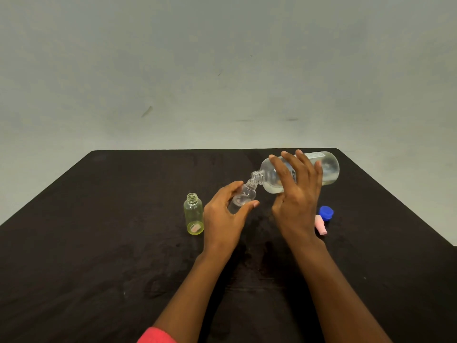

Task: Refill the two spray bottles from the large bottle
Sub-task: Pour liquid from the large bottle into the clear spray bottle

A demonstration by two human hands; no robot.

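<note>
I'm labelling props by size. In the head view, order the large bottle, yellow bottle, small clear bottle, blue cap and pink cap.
1. large bottle, in the right hand
2. yellow bottle and small clear bottle: alike; left hand covers part of the clear one
3. blue cap and pink cap: alike

Three bottles (pixel 193 214) (pixel 243 197) (pixel 330 169), two caps (pixel 326 212) (pixel 321 227), two hands (pixel 222 219) (pixel 296 194)

Label (pixel 313 155) on large bottle (pixel 330 169): lines of print, too small and blurred to read.
Elsewhere: no legible writing.
</note>
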